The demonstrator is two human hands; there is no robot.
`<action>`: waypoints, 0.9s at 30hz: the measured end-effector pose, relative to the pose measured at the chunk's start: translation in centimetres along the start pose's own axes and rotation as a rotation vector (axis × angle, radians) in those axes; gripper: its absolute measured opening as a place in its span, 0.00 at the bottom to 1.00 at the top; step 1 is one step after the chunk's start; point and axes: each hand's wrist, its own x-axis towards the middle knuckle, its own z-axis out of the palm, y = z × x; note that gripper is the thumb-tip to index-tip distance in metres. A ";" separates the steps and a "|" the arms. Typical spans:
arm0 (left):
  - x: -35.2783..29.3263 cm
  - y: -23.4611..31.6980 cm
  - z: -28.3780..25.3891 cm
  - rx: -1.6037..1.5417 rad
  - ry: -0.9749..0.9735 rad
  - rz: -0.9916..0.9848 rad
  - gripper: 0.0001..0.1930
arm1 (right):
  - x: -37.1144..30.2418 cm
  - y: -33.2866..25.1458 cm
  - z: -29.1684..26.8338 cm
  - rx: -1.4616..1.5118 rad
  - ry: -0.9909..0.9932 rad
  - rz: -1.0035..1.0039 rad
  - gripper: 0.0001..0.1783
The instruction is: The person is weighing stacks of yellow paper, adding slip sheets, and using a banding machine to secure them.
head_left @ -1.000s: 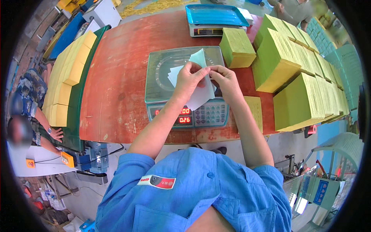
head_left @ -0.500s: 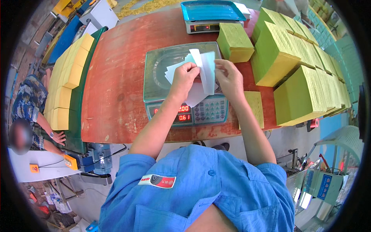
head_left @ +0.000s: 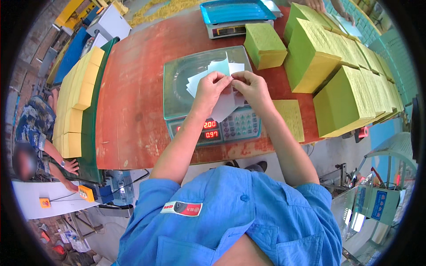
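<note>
Above a digital weighing scale [head_left: 177, 106] with a lit red display and keypad, several pale blue-white paper sheets [head_left: 224, 108] are fanned out at different angles. My left hand [head_left: 208, 91] pinches them between thumb and fingers. My right hand [head_left: 253, 88] is closed too, its thumb and fingertips pinching the sheets' edge right beside my left fingertips. One sheet stands up above my fingers. Both hands hide the middle of the sheets, and I cannot tell whether the sheets touch the scale's platform.
Tall yellow paper stacks [head_left: 310, 57] fill the right side, and one stack [head_left: 265, 44] stands nearer the scale. A flat yellow sheet pile [head_left: 289, 119] lies beside the keypad. Behind is a blue-tray scale [head_left: 237, 12]. A co-worker's hand [head_left: 71, 166] rests by the green conveyor [head_left: 91, 150].
My right hand has moved left to meet my left fingertips at the sheets. The upright sheet has shifted behind my fingers. Another person's hands have appeared at the far right stacks.
</note>
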 end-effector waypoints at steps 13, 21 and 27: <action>0.4 -0.8 -0.5 -0.083 -0.019 0.012 0.09 | 1.1 1.0 0.1 0.065 -0.006 -0.001 0.13; 0.3 -0.8 -0.7 -0.086 0.014 -0.032 0.06 | 0.5 -0.2 -0.1 -0.061 0.123 0.010 0.17; -0.3 -0.3 -0.8 -0.184 0.035 -0.062 0.06 | 0.0 -0.3 0.8 -0.288 0.246 -0.211 0.18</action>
